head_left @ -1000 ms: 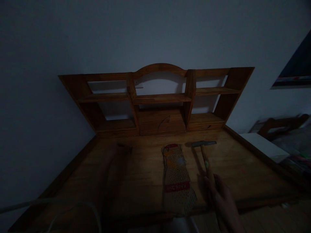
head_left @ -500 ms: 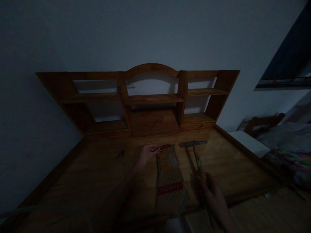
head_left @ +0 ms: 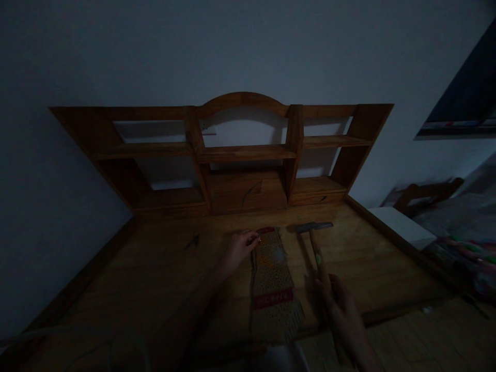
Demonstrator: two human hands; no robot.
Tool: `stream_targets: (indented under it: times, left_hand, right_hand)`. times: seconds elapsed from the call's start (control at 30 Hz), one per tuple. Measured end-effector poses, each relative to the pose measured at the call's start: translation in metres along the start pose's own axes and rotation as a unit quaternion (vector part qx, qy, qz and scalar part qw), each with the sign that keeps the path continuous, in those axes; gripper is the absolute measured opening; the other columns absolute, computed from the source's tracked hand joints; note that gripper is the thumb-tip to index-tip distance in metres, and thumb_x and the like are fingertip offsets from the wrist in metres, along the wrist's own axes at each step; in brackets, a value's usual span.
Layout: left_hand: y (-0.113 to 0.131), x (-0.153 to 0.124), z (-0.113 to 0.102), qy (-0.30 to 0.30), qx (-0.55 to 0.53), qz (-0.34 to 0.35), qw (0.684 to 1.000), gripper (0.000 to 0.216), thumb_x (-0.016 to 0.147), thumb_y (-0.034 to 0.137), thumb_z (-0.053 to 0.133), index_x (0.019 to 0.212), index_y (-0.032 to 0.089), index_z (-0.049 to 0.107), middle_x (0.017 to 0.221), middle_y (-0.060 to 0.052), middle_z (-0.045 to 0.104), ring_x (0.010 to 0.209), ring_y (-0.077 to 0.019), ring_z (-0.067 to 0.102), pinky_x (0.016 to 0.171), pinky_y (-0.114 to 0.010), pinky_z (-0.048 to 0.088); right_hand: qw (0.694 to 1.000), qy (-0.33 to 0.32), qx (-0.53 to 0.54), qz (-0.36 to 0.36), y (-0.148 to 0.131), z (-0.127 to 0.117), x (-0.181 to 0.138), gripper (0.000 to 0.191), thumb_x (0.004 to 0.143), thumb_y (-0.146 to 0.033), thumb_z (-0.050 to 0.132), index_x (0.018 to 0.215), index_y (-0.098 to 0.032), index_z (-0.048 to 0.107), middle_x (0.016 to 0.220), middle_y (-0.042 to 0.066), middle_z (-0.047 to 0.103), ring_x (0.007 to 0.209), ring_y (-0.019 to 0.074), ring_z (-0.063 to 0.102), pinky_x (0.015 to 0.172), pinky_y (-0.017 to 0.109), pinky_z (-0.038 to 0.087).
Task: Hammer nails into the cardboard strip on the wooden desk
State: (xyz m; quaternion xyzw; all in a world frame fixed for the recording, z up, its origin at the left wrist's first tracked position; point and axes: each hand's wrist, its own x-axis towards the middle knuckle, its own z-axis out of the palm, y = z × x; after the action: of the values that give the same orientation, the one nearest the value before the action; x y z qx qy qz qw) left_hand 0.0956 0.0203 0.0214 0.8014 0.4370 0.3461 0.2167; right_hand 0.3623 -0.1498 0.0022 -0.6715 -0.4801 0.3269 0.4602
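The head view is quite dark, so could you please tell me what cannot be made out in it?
In the head view:
Small item at the left hand's fingertips: too small and dark to identify.
Hammer: handle partly covered by the right hand.
Marks on the patterned strip: blurred, too small to read.
Dark object left of that hand: too dim to name.
Dark panel, right: cut off by the picture's edge.

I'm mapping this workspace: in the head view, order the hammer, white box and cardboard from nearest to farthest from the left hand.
1. Cardboard: close by the left hand.
2. Hammer: right of the cardboard.
3. White box: far right.
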Motion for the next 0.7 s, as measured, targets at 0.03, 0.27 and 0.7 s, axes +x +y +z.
stream_targets:
  times: [0.03, 0.27, 0.7]
  left_hand:
    - [0.0008, 0.0000, -0.0005, 0.005, 0.013, 0.010, 1.000, 0.017, 0.090, 0.028, 0.055, 0.090, 0.019, 0.069, 0.089, -0.003, 0.072, 0.080, -0.0157, 0.065, 0.072, -0.024, 0.048]
    - [-0.0029, -0.0006, 0.0027, 0.010, 0.027, 0.026, 0.999, 0.017, 0.092, 0.027, 0.053, 0.091, 0.019, 0.068, 0.089, -0.003, 0.070, 0.080, -0.0154, 0.064, 0.072, -0.024, 0.047]
    - [-0.0029, -0.0024, 0.0057, 0.026, -0.018, -0.042, 0.999, 0.013, 0.086, 0.026, 0.062, 0.088, 0.020, 0.073, 0.088, -0.002, 0.075, 0.075, -0.0157, 0.068, 0.070, -0.023, 0.050]
  right_hand:
    - [1.000, 0.000, 0.003, -0.001, -0.0004, 0.0001, -0.0003, 0.045, 0.086, -0.054, 0.053, 0.109, -0.017, 0.060, 0.102, 0.011, 0.070, 0.087, 0.0268, 0.066, 0.076, 0.033, 0.052]
    - [1.000, -0.007, 0.005, -0.006, -0.0028, -0.0002, -0.0017, 0.044, 0.087, -0.053, 0.052, 0.111, -0.017, 0.059, 0.104, 0.011, 0.070, 0.093, 0.0276, 0.065, 0.076, 0.032, 0.051]
    - [1.000, -0.001, -0.007, -0.014, -0.0022, 0.0000, -0.0027, 0.046, 0.087, -0.054, 0.053, 0.110, -0.016, 0.061, 0.102, 0.012, 0.071, 0.092, 0.0284, 0.066, 0.074, 0.032, 0.052]
